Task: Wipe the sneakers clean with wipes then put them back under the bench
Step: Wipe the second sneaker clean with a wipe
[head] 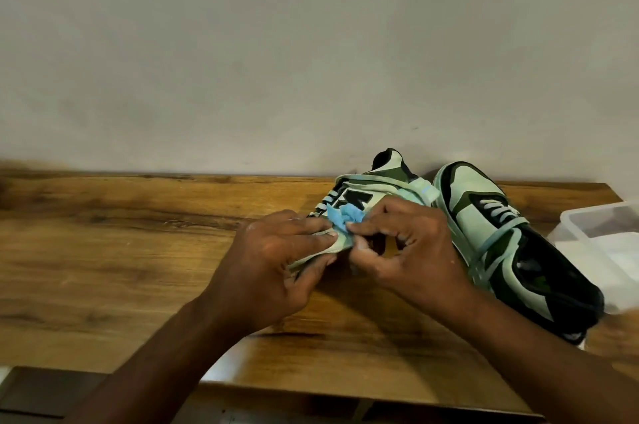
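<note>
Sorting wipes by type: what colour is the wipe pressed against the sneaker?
Blue: the wipe shows best in the head view.

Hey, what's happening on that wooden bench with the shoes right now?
A person is cleaning a pair of green, white and black sneakers on the wooden bench. The left hand grips the toe end of the near sneaker, which lies tipped on its side, while the right hand pinches a crumpled blue wipe against it. The second sneaker lies beside it to the right, untouched. A clear plastic container sits at the bench's right edge. Neither shoe is back under the bench yet.
</note>
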The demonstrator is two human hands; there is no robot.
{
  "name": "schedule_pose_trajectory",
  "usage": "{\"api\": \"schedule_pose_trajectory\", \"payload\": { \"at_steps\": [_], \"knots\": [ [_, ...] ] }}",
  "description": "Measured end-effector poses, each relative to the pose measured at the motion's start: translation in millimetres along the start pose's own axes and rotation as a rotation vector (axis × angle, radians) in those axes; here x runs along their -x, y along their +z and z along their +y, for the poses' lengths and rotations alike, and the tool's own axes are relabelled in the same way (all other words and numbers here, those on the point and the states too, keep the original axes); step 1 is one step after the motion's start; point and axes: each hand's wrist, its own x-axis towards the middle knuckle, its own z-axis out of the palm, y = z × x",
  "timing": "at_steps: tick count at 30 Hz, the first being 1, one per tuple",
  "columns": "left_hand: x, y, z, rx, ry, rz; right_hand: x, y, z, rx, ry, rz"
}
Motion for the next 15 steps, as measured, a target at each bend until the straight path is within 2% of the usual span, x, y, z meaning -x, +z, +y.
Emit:
{"api": "schedule_pose_trajectory", "payload": {
  "at_steps": [4, 7, 10, 13, 15],
  "knots": [
    [-0.3, -1.3, -4.0, 0.019, -0.021, 0.008, -7.0, -22.0, 28.2, 0.216, 0.179, 0.180],
    [-0.4, 0.5, -2.4, 0.024, -0.006, 0.002, -6.4, -15.6, 29.1, 0.247, 0.227, 0.235],
    [-0.1, 1.8, -0.8, 0.021, -0.012, 0.001, -1.7, 1.7, 11.8, 0.138, 0.160, 0.175],
    [1.2, 1.6, -1.0, 0.008, -0.026, 0.012, 6.3, 10.5, -2.3, 0.024, 0.001, 0.080],
    [1.6, 0.3, -1.5, 0.018, -0.023, 0.005, 9.7, 5.9, 1.4, 0.062, -0.042, 0.051]
  ]
}}
